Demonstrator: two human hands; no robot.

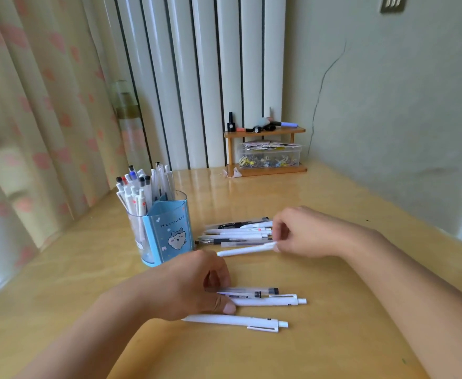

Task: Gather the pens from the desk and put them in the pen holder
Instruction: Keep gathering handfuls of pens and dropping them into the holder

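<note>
A blue pen holder [167, 231] with a cartoon cat stands on the wooden desk [320, 203], holding several pens. To its right lies a row of several white and clear pens [238, 233]. My right hand [309, 232] pinches the end of a white pen [244, 250] at the near side of that row. My left hand [194, 285] rests over the tips of a clear pen [251, 291] and a white pen [270, 300], fingers closing on them. Another white pen [235, 321] lies loose just in front of that hand.
A small wooden shelf [265, 131] at the back holds bottles, with a clear box of clips [269, 158] beneath it. A radiator [205, 77] and curtains [38, 105] stand behind the desk, a wall to the right.
</note>
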